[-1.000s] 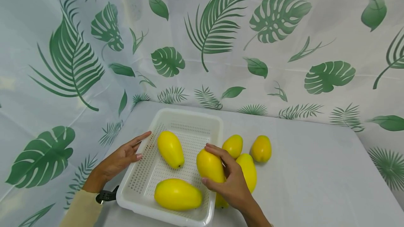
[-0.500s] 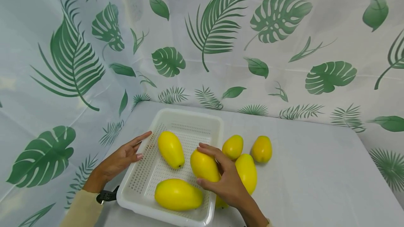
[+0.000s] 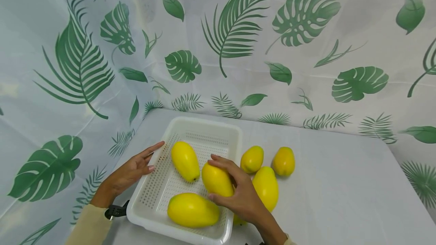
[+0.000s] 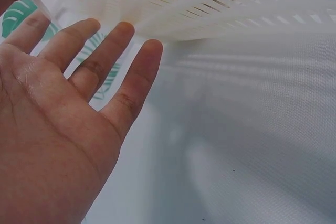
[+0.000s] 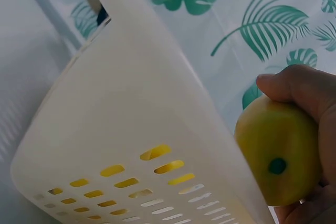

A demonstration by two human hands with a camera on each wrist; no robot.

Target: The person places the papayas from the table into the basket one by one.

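Observation:
My right hand (image 3: 240, 190) grips a yellow mango (image 3: 216, 179) over the right side of a white perforated plastic basket (image 3: 139, 220), thumb and fingers on either side of the fruit. In the right wrist view the mango (image 5: 278, 150) shows a dark green spot on its end, right by the basket rim (image 5: 184, 72). Two more mangoes lie inside the basket, one upper left (image 3: 185, 161) and one sideways near the front (image 3: 193, 210). My left hand (image 3: 131, 171) rests at the basket's left side; the left wrist view shows its fingers (image 4: 134, 85) extended against the wall (image 4: 236, 3).
Right of the basket, on the white-covered table (image 3: 340, 184), lie several mangoes: a small one (image 3: 252, 159), another small one (image 3: 284, 161), a larger one (image 3: 267, 188), and one partly hidden (image 3: 239, 220) under my right hand. A leaf-print sheet (image 3: 248, 63) hangs behind and left.
My right hand has carried the mango leftward, from over the basket's right rim to farther over its inside. The left hand and the basket have stayed in place.

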